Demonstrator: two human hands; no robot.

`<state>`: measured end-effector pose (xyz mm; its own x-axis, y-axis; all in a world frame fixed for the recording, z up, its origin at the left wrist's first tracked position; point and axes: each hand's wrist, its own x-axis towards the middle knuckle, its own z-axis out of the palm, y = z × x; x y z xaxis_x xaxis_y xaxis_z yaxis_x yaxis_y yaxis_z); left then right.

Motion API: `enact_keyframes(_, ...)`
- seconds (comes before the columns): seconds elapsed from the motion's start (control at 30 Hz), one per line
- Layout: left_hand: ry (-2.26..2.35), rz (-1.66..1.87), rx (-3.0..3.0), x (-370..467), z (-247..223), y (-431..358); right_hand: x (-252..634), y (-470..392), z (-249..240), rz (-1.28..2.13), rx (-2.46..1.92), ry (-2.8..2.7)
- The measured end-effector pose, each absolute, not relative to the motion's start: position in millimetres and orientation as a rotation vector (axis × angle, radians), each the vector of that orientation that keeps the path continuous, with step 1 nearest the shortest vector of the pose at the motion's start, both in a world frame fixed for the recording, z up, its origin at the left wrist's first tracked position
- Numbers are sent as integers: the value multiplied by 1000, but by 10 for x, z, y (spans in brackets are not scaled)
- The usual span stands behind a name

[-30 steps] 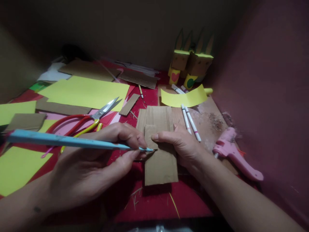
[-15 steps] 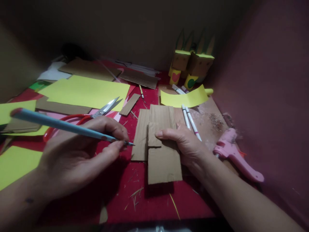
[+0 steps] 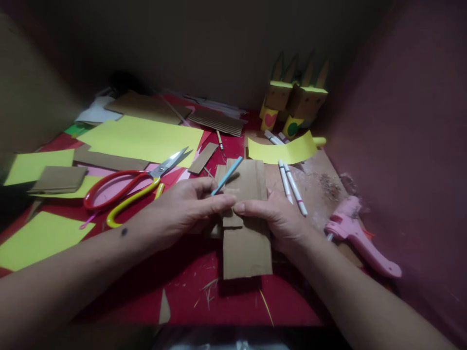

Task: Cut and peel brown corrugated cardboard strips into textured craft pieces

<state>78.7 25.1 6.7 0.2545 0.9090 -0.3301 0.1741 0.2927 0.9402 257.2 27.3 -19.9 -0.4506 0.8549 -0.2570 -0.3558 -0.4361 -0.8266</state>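
My left hand (image 3: 193, 201) has a slim blue pen (image 3: 229, 174) tucked in its fingers, the pen slanting up and to the right. Its thumb presses on a small cardboard piece (image 3: 232, 220), which lies over a longer cardboard strip (image 3: 248, 253). From the right, my right hand (image 3: 279, 216) grips these stacked pieces, thumb on top and fingers hidden beneath. Another cardboard piece (image 3: 220, 173) shows at the left edge of the stack, mostly covered by my left hand.
Red-and-yellow scissors (image 3: 160, 171) lie left among yellow sheets (image 3: 142, 138). A pink glue gun (image 3: 359, 238) is at the right. White markers (image 3: 294, 189) and a curved yellow strip (image 3: 282, 151) rest on a board; cardboard figures (image 3: 279, 97) stand behind.
My left hand has moved right onto the cardboard stack, and the blue pen has swung round to point away up and right. My right hand keeps its hold. The view has shifted slightly.
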Motion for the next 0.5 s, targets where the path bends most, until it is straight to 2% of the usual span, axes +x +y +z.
enact_keyframes(0.5, 1192, 726, 1201, 711, 122, 270, 2562, 289, -199, 2036, -753, -891)
